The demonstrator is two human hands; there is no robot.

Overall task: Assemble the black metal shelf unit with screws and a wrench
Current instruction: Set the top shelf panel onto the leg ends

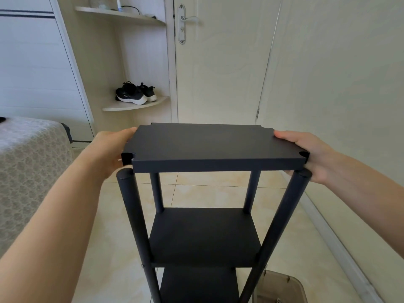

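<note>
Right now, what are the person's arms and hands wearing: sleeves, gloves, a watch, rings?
Nothing worn shows. The left hand and right hand are gloveless, with no rings in view. The left forearm and right forearm are uncovered to the frame edge: no sleeve, watch or bracelet visible.

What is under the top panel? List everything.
Under the top panel: four black posts, a middle shelf, a lower shelf beneath it, and tiled floor. The panel covers the two far posts' tops.
</note>
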